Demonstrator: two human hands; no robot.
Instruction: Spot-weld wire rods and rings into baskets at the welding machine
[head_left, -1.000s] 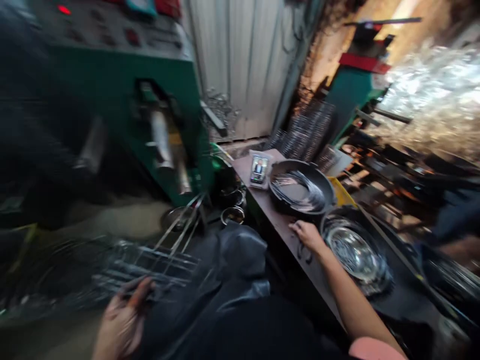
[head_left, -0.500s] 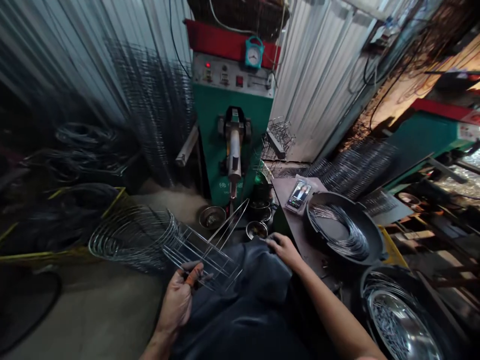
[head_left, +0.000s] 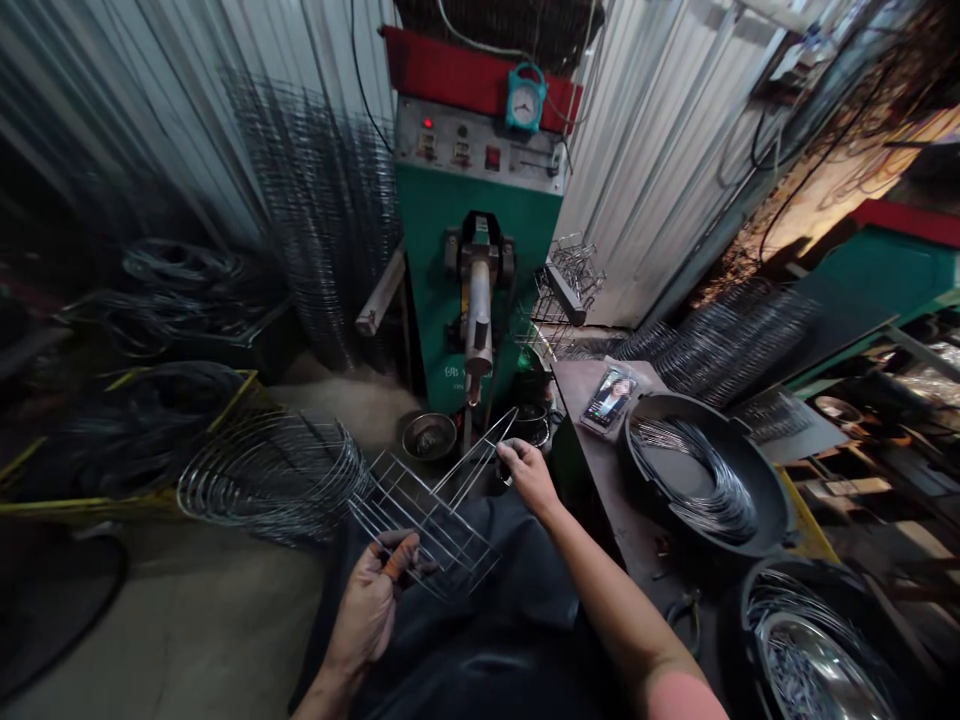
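My left hand (head_left: 375, 590) is closed on the near edge of a wire rack (head_left: 431, 520), a flat metal grid with a long bent wire part rising at its far right. My right hand (head_left: 529, 475) is pinched at the upper end of that raised part; whatever lies between its fingertips is too small to make out. The rack sits over a dark apron (head_left: 495, 620) on my lap. Just beyond stands a green spot-welding machine (head_left: 480, 290), its metal electrode arm (head_left: 478, 320) pointing down toward the rack.
A metal bowl (head_left: 429, 437) stands below the machine. Coiled wire rings (head_left: 270, 480) lie to the left. On the right, a bench (head_left: 577, 400) carries a phone (head_left: 609, 398) and a black pan (head_left: 765, 460) of wire pieces. Nearer is another basin with a shiny bowl (head_left: 825, 670).
My right hand has moved left from beside the small bowl to the rack's raised wire part. My left hand has shifted slightly right with the rack.
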